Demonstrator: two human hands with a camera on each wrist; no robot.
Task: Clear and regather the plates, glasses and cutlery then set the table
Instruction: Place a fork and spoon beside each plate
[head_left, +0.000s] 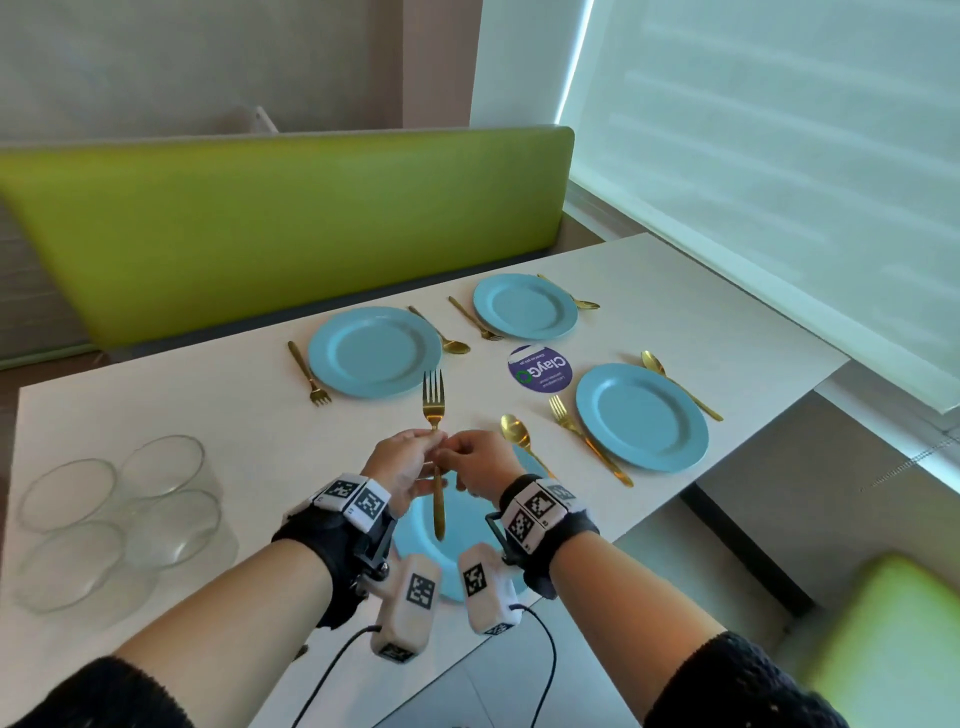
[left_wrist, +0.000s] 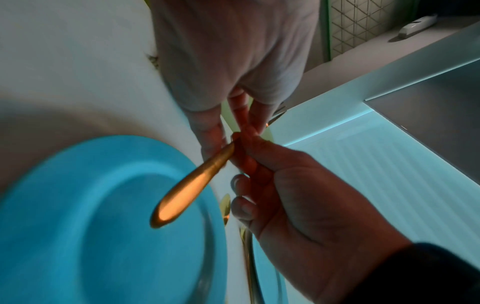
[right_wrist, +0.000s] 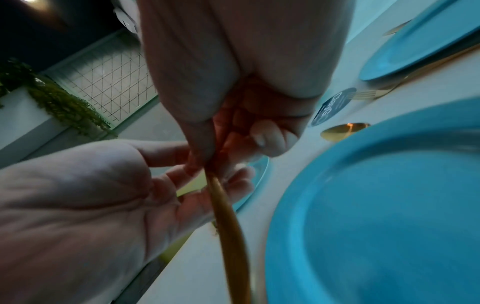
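Note:
A gold fork (head_left: 434, 402) stands upright in the air, tines up, its handle (left_wrist: 192, 185) hanging over the nearest blue plate (head_left: 460, 551). My left hand (head_left: 422, 446) and right hand (head_left: 457, 451) meet at its neck and both pinch it between thumb and fingers. In the right wrist view my right hand (right_wrist: 228, 133) grips the fork (right_wrist: 228, 226) from above, and the left hand (right_wrist: 103, 195) has its fingers behind it. A gold spoon (head_left: 514, 428) lies right of the near plate. Three more blue plates (head_left: 374, 351) (head_left: 524, 306) (head_left: 641, 415) each have a fork and a spoon beside them.
Several clear glasses (head_left: 119, 514) stand clustered at the table's left. A round purple sticker (head_left: 540, 368) sits between the plates. A green bench (head_left: 285, 223) runs behind the table, and a window blind (head_left: 779, 156) hangs to the right. The table's right edge (head_left: 727, 467) runs close to the right plate.

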